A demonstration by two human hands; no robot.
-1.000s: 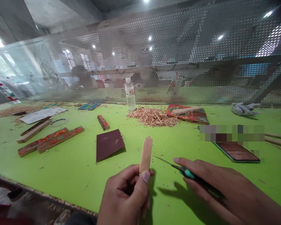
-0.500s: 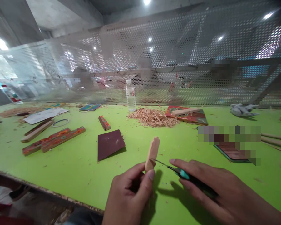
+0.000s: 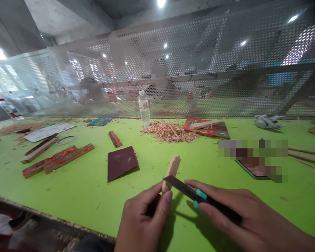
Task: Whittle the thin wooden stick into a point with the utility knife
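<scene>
The knife [image 3: 219,207] in the right hand [image 3: 254,217] has rolled over: its blade, a thin edge-on line before, now shows its broad flat side and crosses in front of the wooden piece [image 3: 173,166], where a second ago it was apart from it. The wooden piece, nearly upright then, now leans to the right in the left hand [image 3: 147,218]

Upright in front of a perforated screen [image 3: 126,38], a clear water bottle [image 3: 145,112]. Just right of the bottle, a heap of wood shavings [image 3: 170,133]; farther right, a red painted board [image 3: 221,132] under a pale stick [image 3: 205,125], then a crumpled whitish wad [image 3: 267,121]. Nearer than the bottle and left of it, a dark brown sheet [image 3: 121,163], a short painted block [image 3: 116,139] and, well left, a thin ring [image 3: 59,141].
</scene>
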